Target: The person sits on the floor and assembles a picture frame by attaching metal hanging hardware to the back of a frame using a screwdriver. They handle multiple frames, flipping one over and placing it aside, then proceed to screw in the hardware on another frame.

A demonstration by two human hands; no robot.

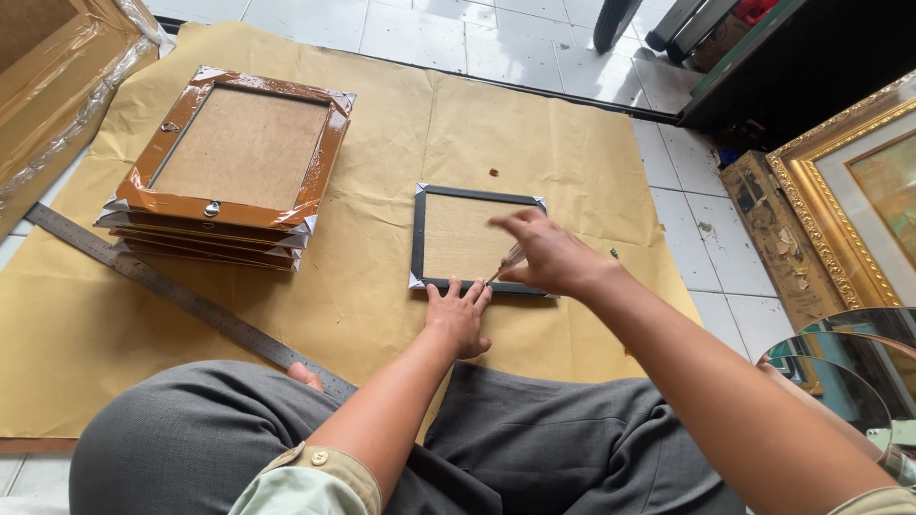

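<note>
A small black picture frame (420,238) lies face down on brown paper (534,143), its fibreboard back up and its corners capped in silver. My left hand (458,315) rests flat on the paper, fingertips pressing the frame's near edge. Over the frame's near right part, my right hand (549,253) grips a thin screwdriver (506,263) with an orange handle, its tip down at the frame's near rail beside my left fingers.
A stack of brown frames (239,157) lies to the left. A long steel ruler (181,296) runs diagonally at the near left. Gold ornate frames (840,191) lean at the right, round glass pieces (840,381) below them. My grey-trousered knees are nearest.
</note>
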